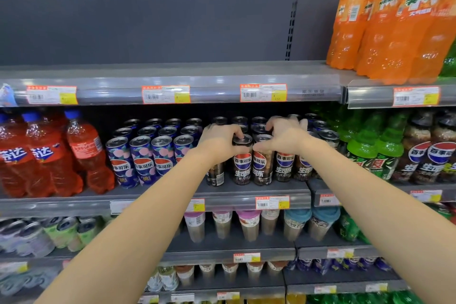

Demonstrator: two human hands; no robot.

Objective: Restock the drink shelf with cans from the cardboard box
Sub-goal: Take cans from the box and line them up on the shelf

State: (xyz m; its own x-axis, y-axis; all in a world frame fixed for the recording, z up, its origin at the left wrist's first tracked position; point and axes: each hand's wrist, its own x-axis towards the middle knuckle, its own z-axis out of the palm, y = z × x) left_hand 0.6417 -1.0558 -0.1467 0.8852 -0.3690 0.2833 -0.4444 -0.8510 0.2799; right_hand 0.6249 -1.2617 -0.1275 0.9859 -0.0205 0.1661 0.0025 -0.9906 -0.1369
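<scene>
Black slim cola cans (243,165), centre frame, tops gripped by the curled fingers of left hand (219,142) and right hand (286,137), should be seated upright, labels forward, flush with the front row.

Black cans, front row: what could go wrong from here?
The left hand and right hand grip black cans by the tops near the shelf lip; a slip could tip one off. The rows are tight, so a nudge may topple neighbours or the blue cans.
</scene>
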